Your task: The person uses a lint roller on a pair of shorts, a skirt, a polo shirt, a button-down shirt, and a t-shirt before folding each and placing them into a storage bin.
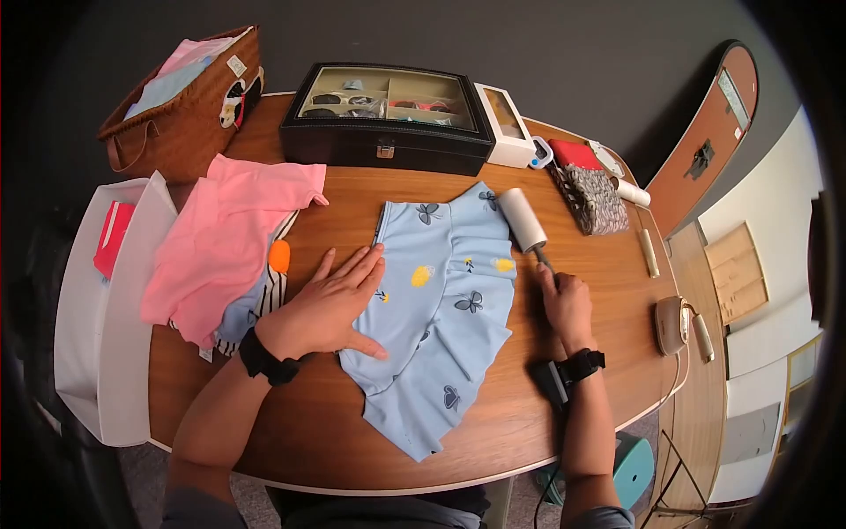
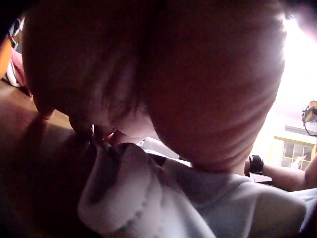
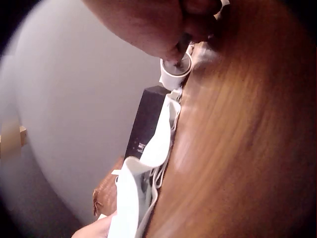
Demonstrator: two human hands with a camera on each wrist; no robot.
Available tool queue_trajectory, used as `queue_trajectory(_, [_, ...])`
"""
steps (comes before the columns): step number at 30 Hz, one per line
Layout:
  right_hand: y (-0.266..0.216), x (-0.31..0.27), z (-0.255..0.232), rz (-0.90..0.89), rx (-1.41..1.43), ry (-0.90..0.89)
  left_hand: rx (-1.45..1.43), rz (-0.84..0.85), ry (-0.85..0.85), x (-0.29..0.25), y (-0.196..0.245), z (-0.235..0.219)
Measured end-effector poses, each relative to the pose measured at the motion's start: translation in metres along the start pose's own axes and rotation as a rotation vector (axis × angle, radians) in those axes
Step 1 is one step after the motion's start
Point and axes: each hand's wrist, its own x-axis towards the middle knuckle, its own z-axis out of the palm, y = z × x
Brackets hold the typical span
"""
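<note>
A light blue garment (image 1: 441, 251) with a ruffled side and printed butterflies and yellow motifs lies spread on the wooden table. My left hand (image 1: 326, 304) rests palm down on its left edge, fingers straight and thumb out across the fabric. In my right hand (image 1: 567, 309) is the dark handle of a white lint roller (image 1: 523, 219), whose head lies by the garment's upper right edge. The right wrist view shows the end of the roller (image 3: 176, 69) beyond my fingers, at the tabletop. In the left wrist view, folds of the fabric (image 2: 143, 193) show beneath my palm.
Left of the garment lie a pink shirt (image 1: 229, 238) and other clothes, beside a white bin (image 1: 132, 291). Along the back stand a brown basket (image 1: 194, 115) and a black glasses case (image 1: 352, 145). A patterned pouch (image 1: 595, 201) and a beige device (image 1: 670, 326) sit at right.
</note>
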Motion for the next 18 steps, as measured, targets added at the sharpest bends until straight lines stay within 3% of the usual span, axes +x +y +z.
queue_trajectory(5, [0.005, 0.001, -0.001, -0.015, 0.025, 0.065, -0.027, 0.007, 0.005, -0.001, 0.000, -0.001])
queue_trajectory(8, [-0.015, -0.008, -0.003, -0.175, 0.343, 0.043, -0.063, 0.041, -0.001, 0.001, -0.005, 0.001])
queue_trajectory(10, [-0.032, -0.017, -0.007, -0.278, 0.481, -0.072, -0.066, 0.061, -0.019, 0.002, -0.006, 0.000])
queue_trajectory(14, [-0.054, -0.032, -0.010, -0.558, 0.255, -0.271, -0.052, 0.102, -0.078, 0.002, -0.003, -0.004])
queue_trajectory(18, [-0.048, -0.028, -0.008, -0.478, 0.141, -0.240, -0.053, 0.104, -0.077, 0.003, -0.003, -0.004])
